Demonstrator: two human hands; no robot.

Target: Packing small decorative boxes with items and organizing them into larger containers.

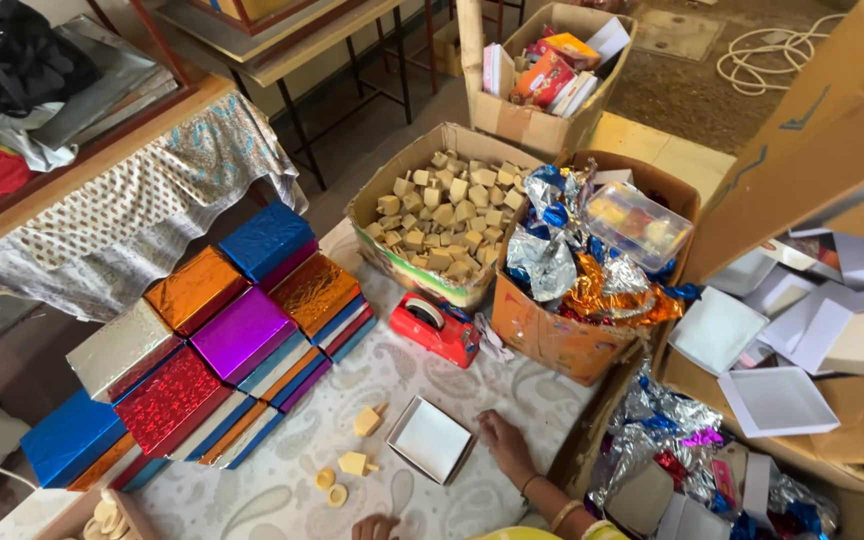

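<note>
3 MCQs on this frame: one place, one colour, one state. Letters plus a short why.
1. Where is the red tape dispenser?
A. in front of the carton of tan blocks
B. on the wrapped boxes
C. inside the foil carton

2. What colour is the wrapped box in the middle of the stack?
A. green
B. purple
C. black

3. What is the state of the small white box by the right hand?
A. lidded
B. wrapped in foil
C. open and empty

Answers: 1 A, it sits on the cloth just before that carton; 2 B, its foil top is purple; 3 C, its bare white inside shows.
</note>
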